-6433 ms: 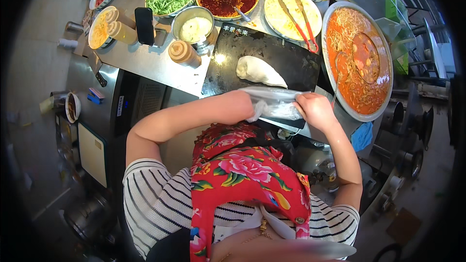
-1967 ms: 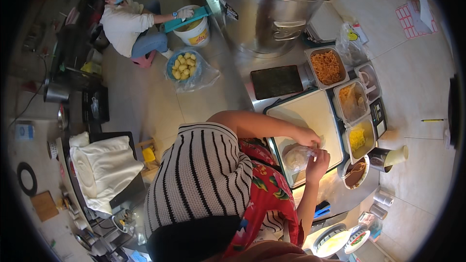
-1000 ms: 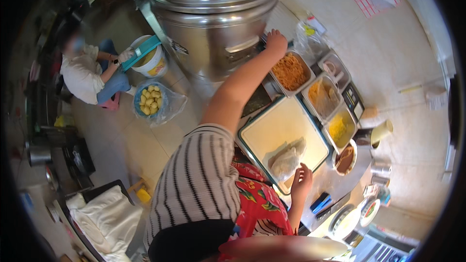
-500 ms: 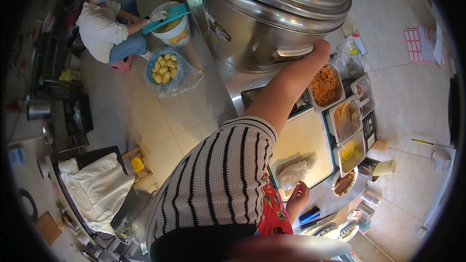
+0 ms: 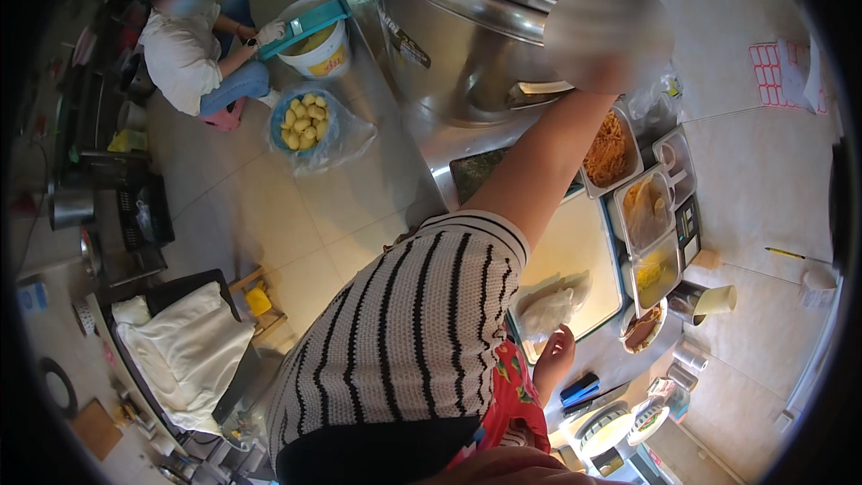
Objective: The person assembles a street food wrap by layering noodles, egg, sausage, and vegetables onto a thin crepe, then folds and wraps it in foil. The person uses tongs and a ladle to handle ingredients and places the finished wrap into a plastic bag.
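My left arm, in a black-and-white striped sleeve, reaches far across to a big lidded steel pot (image 5: 467, 54). At its end my left hand (image 5: 611, 67) lies beside the pot's right side, above its handle (image 5: 539, 92). A pale smear covers this hand, so its fingers and anything in them cannot be made out. Lower down, my right hand (image 5: 555, 357) rests beside a clear plastic bag (image 5: 549, 310). Its fingers are loosely bent and apart, with nothing seen in them. The bag lies on a pale cutting board (image 5: 588, 256).
Steel trays hold orange shreds (image 5: 606, 153) and yellow strips (image 5: 653, 277). A dark sheet (image 5: 476, 175) lies by the pot. On the floor stand peeled potatoes in a blue bowl (image 5: 303, 123) and a white bucket (image 5: 323, 61), where a masked co-worker (image 5: 184, 58) holds a teal slicer (image 5: 301, 29).
My left forearm has swung up and to the right, and its hand has come out from behind the pot's handle side. The right hand stays by the bag. The co-worker's hand has shifted up the slicer.
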`<state>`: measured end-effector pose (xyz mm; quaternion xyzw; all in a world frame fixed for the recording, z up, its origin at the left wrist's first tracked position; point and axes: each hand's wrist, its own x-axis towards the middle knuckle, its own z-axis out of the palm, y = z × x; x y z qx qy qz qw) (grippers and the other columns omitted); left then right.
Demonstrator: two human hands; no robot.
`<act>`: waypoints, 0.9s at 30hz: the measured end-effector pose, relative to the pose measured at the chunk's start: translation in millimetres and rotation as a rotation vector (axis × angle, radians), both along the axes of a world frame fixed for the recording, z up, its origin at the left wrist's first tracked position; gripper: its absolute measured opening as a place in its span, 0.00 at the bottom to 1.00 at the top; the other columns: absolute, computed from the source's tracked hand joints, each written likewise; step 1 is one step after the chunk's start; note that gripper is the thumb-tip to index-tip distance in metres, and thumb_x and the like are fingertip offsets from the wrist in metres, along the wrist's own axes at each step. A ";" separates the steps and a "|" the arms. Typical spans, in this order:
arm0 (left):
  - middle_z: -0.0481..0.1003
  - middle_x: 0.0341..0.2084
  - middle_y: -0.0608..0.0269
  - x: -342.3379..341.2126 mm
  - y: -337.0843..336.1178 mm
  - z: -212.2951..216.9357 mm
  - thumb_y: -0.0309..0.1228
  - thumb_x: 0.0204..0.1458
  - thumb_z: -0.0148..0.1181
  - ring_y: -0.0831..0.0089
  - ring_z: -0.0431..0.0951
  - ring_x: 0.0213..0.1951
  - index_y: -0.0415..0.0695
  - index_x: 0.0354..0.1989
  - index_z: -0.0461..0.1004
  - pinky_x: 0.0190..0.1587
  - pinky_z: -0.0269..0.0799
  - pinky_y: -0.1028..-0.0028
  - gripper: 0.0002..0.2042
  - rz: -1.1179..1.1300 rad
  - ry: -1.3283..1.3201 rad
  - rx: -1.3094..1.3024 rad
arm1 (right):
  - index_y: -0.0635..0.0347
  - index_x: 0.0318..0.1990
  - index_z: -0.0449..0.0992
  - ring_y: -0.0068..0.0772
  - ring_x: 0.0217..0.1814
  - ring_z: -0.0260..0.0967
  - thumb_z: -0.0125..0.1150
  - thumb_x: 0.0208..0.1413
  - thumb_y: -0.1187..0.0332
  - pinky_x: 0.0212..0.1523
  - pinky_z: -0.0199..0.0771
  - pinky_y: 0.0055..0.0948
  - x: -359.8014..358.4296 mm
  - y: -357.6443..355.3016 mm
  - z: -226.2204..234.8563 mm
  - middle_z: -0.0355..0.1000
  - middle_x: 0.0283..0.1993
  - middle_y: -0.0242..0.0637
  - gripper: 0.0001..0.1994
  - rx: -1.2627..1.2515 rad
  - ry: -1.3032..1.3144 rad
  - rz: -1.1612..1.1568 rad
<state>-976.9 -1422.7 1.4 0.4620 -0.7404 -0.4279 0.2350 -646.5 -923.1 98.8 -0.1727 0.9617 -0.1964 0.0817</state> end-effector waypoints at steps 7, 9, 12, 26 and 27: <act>0.74 0.29 0.45 -10.4 -25.1 72.0 0.24 0.52 0.56 0.47 0.75 0.37 0.37 0.28 0.73 0.41 0.68 0.52 0.04 0.419 0.812 -0.379 | 0.59 0.53 0.76 0.30 0.35 0.72 0.56 0.61 0.75 0.33 0.72 0.28 -17.2 -19.2 -31.0 0.76 0.41 0.39 0.13 -0.034 0.012 0.014; 0.72 0.29 0.46 4.8 -22.5 110.2 0.22 0.53 0.54 0.47 0.74 0.36 0.38 0.30 0.72 0.40 0.67 0.53 0.02 0.421 1.042 -0.460 | 0.59 0.53 0.76 0.30 0.35 0.72 0.57 0.61 0.75 0.33 0.72 0.28 -20.5 -18.8 -37.8 0.76 0.41 0.39 0.13 -0.065 0.023 0.042; 0.70 0.33 0.50 37.3 2.9 172.3 0.18 0.51 0.54 0.50 0.72 0.38 0.40 0.33 0.71 0.40 0.69 0.58 0.04 0.257 1.163 -0.435 | 0.60 0.53 0.76 0.30 0.35 0.72 0.57 0.61 0.74 0.34 0.72 0.28 -20.1 -11.8 -41.3 0.76 0.39 0.39 0.13 -0.030 -0.026 -0.005; 0.63 0.58 0.41 349.0 326.3 221.7 0.28 0.61 0.51 0.53 0.68 0.58 0.33 0.32 0.73 0.58 0.65 0.61 0.11 -1.255 1.174 0.290 | 0.67 0.68 0.57 0.41 0.64 0.65 0.55 0.64 0.63 0.63 0.66 0.39 -15.2 -8.8 111.0 0.63 0.66 0.51 0.29 -0.848 0.427 0.030; 0.65 0.58 0.43 359.5 335.3 218.2 0.29 0.61 0.51 0.57 0.70 0.55 0.33 0.32 0.73 0.56 0.67 0.64 0.10 -1.231 1.160 0.388 | 0.67 0.68 0.58 0.41 0.64 0.65 0.56 0.64 0.64 0.63 0.66 0.38 -11.2 -10.2 116.6 0.63 0.65 0.51 0.29 -0.670 0.522 0.017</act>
